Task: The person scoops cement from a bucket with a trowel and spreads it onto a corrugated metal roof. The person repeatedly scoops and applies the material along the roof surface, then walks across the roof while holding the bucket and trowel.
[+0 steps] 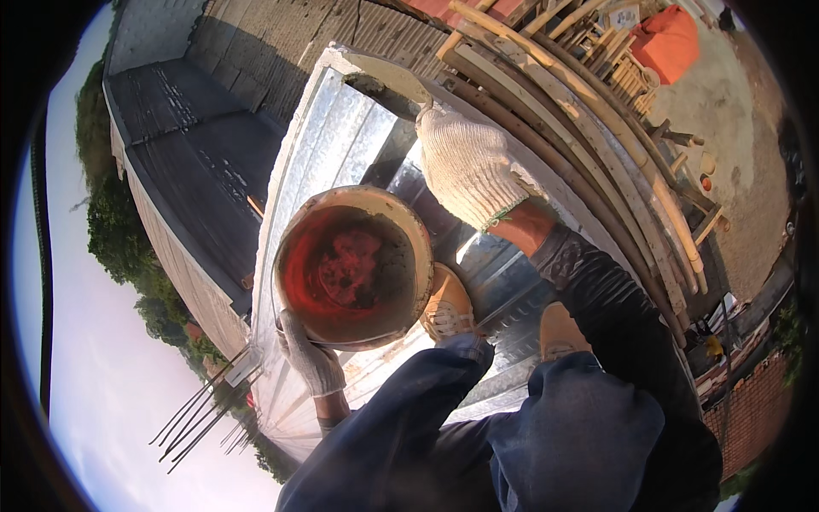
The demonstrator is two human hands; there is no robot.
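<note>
A round bucket (401, 247), red inside and caked with grey mortar, is tilted toward me over the shiny metal sheeting. A little wet mortar (350, 260) lies at its bottom. My left hand (311, 357), in a grey-white knit glove, grips the bucket's near left side by the rim. My right hand (465, 162), in a cream knit glove, is closed around a trowel beside the far wall's inner face. The glove hides most of the handle, and the blade is hard to tell from the mortar-coloured wall (388, 72).
Ribbed metal sheeting (337, 128) lies under my shoes (448, 303), bordered by a low plastered wall. Long wooden poles (589, 111) run along the right, above lower ground with an orange sheet (667, 44). Dark roofing (192, 145) drops away left; rebar ends (200, 418) stick out.
</note>
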